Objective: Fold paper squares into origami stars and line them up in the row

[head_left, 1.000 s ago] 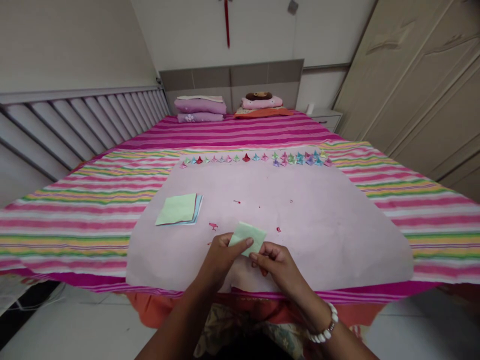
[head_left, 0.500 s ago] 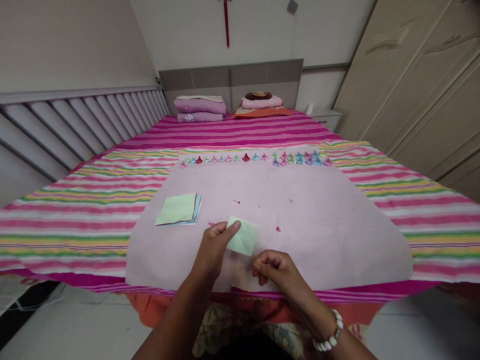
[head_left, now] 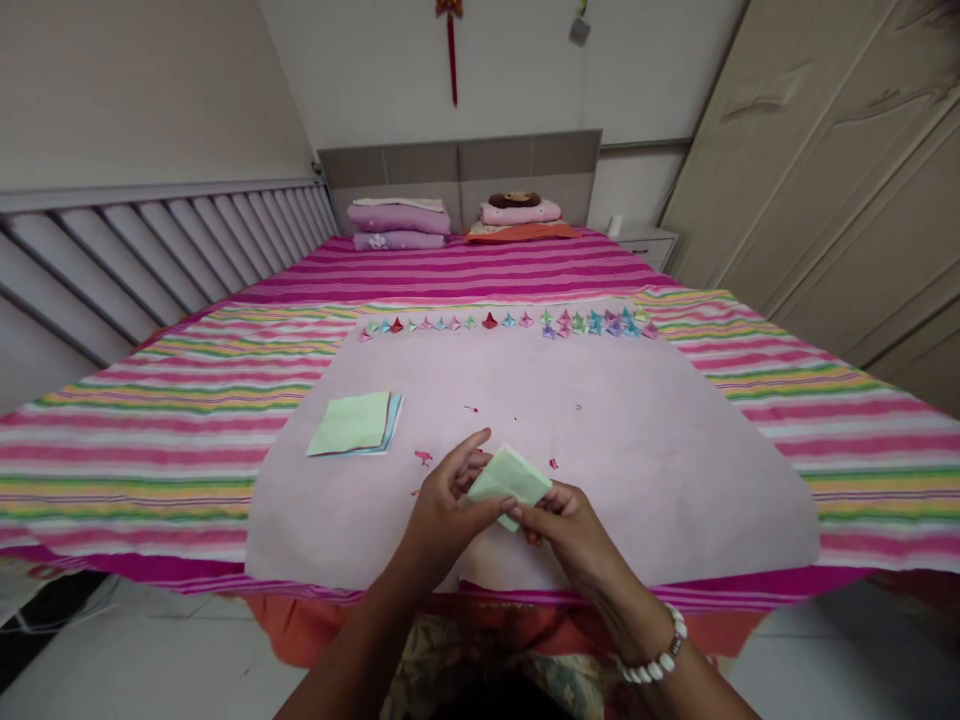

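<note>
Both my hands hold a folded pale green paper square (head_left: 511, 478) just above the pale pink sheet (head_left: 645, 450) at the near edge of the bed. My left hand (head_left: 442, 510) pinches its left side, thumb under, index finger lifted. My right hand (head_left: 570, 530), with a white bead bracelet on the wrist, grips its lower right corner. A small stack of coloured paper squares (head_left: 352, 423), green on top, lies to the left. A row of several small folded paper shapes (head_left: 510, 321) lines the sheet's far edge.
The bed has a pink, green and yellow striped cover (head_left: 172, 400). Folded bedding and pillows (head_left: 401, 220) lie by the headboard. A slatted rail (head_left: 150, 260) runs along the left. Wardrobe doors (head_left: 840, 180) stand on the right. Tiny red paper scraps (head_left: 424, 457) dot the sheet.
Half a second ago my left hand alone held the paper out flat; my right hand has come back onto it and the paper is now tilted between both hands.
</note>
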Demonstrator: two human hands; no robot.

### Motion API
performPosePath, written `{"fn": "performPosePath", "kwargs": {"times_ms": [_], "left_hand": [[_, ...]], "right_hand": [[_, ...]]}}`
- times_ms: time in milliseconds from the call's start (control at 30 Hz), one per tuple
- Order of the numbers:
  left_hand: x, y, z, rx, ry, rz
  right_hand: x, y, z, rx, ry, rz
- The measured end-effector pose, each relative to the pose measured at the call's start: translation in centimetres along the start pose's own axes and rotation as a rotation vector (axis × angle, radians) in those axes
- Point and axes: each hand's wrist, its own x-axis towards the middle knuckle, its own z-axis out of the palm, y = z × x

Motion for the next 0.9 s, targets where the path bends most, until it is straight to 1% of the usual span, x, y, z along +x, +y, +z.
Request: {"fn": "performPosePath", "kwargs": {"times_ms": [100,200,333,433,533,633,767,900], "left_hand": [[-0.3,-0.7,-0.6,-0.012,-0.013,0.038],[-0.4,-1.0,-0.9,-0.037,-0.043,0.038],[-0.3,-1.1,-0.9,-0.087,-0.059,0.03],[-0.3,-1.0,-0.9,-0.137,-0.072,0.065],[-0.3,-1.0,-1.1,-0.136,-0.106,0.102],[-0.4,-1.1,-1.2,-0.106,-0.129,0.142],[-0.4,-1.0,-1.3,0.052,-0.153,0.215],[-0.6,-0.5,-1.3,0.099,-0.195,0.185]], "right_hand": [[0.0,0.0,-0.2,0.02,0.043,0.0],[0.0,0.0,-0.2,0.027,0.034,-0.005],[-0.1,0.0,0.0,0.011,0.015,-0.017],[-0.2,0.0,0.0,-0.009,0.023,-0.038],[-0.2,0.0,-0.1,-0.025,0.039,-0.057],[-0.3,-0.1,-0.1,-0.046,0.042,-0.075],[-0.3,-0.4,0.1,-0.064,0.053,-0.089],[-0.3,-0.5,0.0,-0.055,0.075,-0.1]]}}
